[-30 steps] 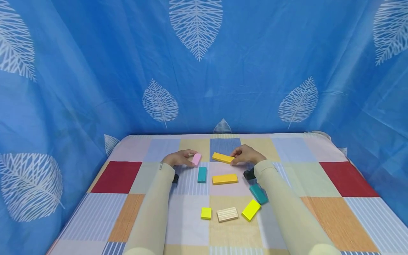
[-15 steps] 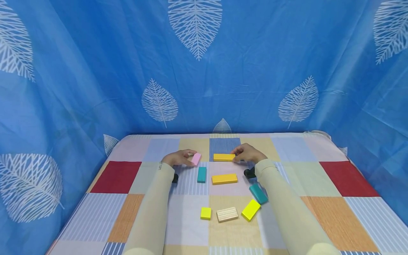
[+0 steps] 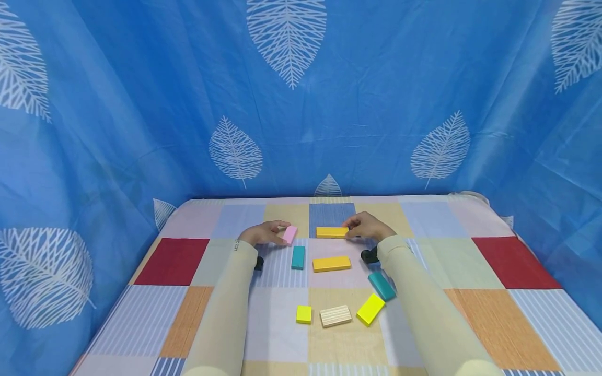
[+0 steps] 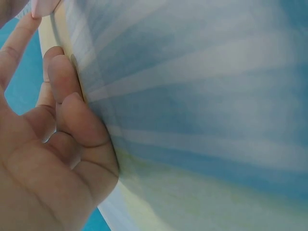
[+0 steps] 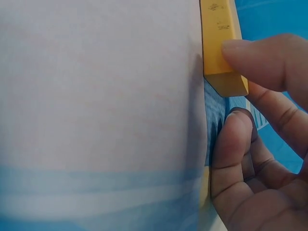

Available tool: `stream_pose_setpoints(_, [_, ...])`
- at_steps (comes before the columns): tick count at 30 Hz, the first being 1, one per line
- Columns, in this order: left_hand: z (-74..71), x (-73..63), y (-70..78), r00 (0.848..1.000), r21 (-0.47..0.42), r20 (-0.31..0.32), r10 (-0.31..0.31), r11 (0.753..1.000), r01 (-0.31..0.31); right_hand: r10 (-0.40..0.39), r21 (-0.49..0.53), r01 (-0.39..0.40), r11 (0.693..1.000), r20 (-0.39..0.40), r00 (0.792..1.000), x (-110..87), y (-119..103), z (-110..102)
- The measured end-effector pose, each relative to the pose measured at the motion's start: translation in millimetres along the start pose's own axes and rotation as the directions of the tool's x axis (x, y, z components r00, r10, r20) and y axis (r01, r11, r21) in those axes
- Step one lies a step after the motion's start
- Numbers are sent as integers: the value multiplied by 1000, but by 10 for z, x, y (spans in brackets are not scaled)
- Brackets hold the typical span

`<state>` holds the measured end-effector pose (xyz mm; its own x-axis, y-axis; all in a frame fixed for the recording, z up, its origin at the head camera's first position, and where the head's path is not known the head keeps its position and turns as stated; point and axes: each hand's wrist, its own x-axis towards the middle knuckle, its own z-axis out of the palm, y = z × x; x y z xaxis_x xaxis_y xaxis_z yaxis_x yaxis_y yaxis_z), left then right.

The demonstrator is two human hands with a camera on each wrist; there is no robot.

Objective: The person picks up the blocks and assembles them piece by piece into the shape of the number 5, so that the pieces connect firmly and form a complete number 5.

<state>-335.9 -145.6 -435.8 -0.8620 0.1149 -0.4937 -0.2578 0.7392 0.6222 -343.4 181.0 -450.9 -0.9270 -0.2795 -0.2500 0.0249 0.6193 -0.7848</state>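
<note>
At the far middle of the cloth, my right hand pinches the right end of an orange-yellow wooden block between thumb and finger. In the right wrist view the thumb presses one face of this block, which bears small dark print; the other fingers curl below. My left hand holds a small pink block, slanted, between thumb and index finger. Only a corner of the pink block shows in the left wrist view. A second orange-yellow block lies nearer, parallel to the held one.
A teal block lies just below the pink one. Another teal block is beside the right forearm. Nearer lie a small yellow block, a ridged bare-wood block and a yellow block. A blue curtain hangs behind.
The far orange-yellow block has turned from a slant to lie level across the view, shifting slightly right with my right hand. My left hand and the pink block have stayed put.
</note>
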Motion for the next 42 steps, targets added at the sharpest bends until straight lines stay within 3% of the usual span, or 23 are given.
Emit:
stream_pose_setpoints(19, [0,7,-43,1000,-4,9,26,1000,-26,1,30,-2,1000,29,1000,-32,40,-55])
stream_pose_setpoints(30, [-57,-74,-72,989,-81,82,127,989,-120,38,97,-39,994,7,999,-39,70,-65])
stream_pose_setpoints(36, [-76,-65,-55,990,-99,99,99,991,-89,31,114,-31,993,6,1000,-33,91,-72])
stream_pose_setpoints(42, [-69,-63,-50,991,-74,87,103,993,-97,-15,167,11,986,23,1000,-26,160,-67])
